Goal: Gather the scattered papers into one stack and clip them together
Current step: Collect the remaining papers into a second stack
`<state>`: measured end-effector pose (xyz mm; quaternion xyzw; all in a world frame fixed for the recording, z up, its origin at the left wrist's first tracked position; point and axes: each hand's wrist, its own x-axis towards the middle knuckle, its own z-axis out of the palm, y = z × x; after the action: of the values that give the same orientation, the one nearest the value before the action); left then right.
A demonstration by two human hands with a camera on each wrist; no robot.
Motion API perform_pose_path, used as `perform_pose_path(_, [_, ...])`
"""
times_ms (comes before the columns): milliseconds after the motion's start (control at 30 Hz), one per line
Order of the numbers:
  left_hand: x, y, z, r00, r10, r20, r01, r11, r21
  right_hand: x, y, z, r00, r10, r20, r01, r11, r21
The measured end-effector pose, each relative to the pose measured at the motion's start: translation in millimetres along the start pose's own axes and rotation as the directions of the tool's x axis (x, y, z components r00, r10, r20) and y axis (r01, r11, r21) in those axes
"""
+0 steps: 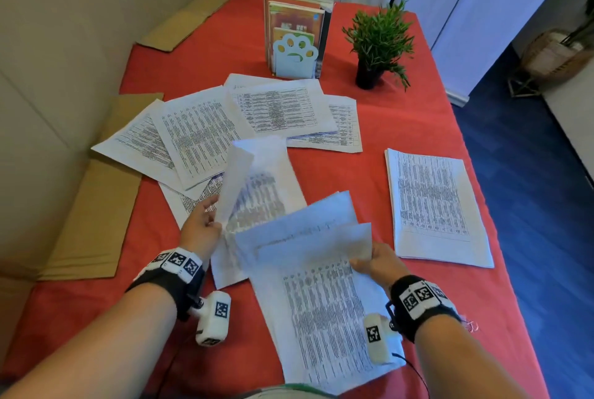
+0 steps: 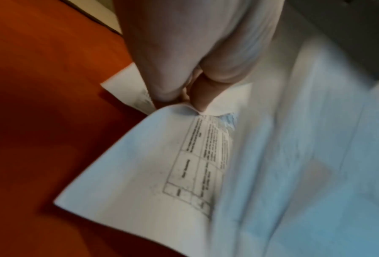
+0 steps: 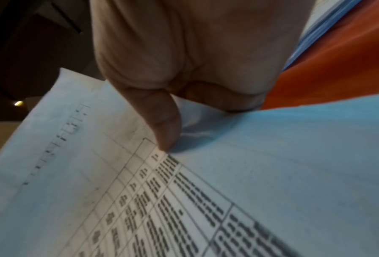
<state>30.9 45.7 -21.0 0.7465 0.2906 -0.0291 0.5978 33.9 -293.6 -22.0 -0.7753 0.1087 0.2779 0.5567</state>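
My left hand (image 1: pixel 205 221) pinches the edge of a curled printed sheet (image 1: pixel 257 192) lifted off the red table; the wrist view shows thumb and fingers (image 2: pixel 201 97) closed on that sheet (image 2: pixel 162 165). My right hand (image 1: pixel 373 262) grips several printed sheets (image 1: pixel 324 308) fanned toward me, thumb (image 3: pixel 162 128) pressed on top of the table-printed page (image 3: pixel 184 200). More papers (image 1: pixel 205 131) lie spread and overlapping at the centre-left. A separate neat sheet pile (image 1: pixel 434 205) lies at the right. A pink clip-like thing (image 1: pixel 472 326) peeks out beside my right wrist.
A book holder with books (image 1: pixel 295 35) and a small potted plant (image 1: pixel 376 41) stand at the back of the red tablecloth (image 1: pixel 385 128). Flat cardboard pieces (image 1: pixel 93 221) lie along the left wall. The table's right edge drops to a blue floor (image 1: pixel 530 205).
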Motion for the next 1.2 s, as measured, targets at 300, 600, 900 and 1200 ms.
perform_pose_path(300, [3, -17, -44, 0.994, -0.103, -0.03, 0.104, 0.994, 0.039, 10, -5, -27, 0.991, -0.089, -0.096, 0.126, 0.842, 0.525])
perform_pose_path(600, [-5, -22, -59, 0.953, 0.155, -0.26, -0.085, 0.961, 0.262, 17, -41, -5, 0.974, -0.224, -0.027, 0.212, 0.864, 0.456])
perform_pose_path(900, [-18, -14, -47, 0.987, 0.083, -0.14, -0.03, 0.937, 0.348, 17, -41, 5, 0.951, 0.002, -0.309, 0.001, 1.0, 0.009])
perform_pose_path(1200, [-37, 9, -10, 0.984, -0.055, 0.169, 0.054, 0.998, 0.008, 23, -44, 17, 0.994, 0.012, -0.111, 0.031, 0.925, 0.378])
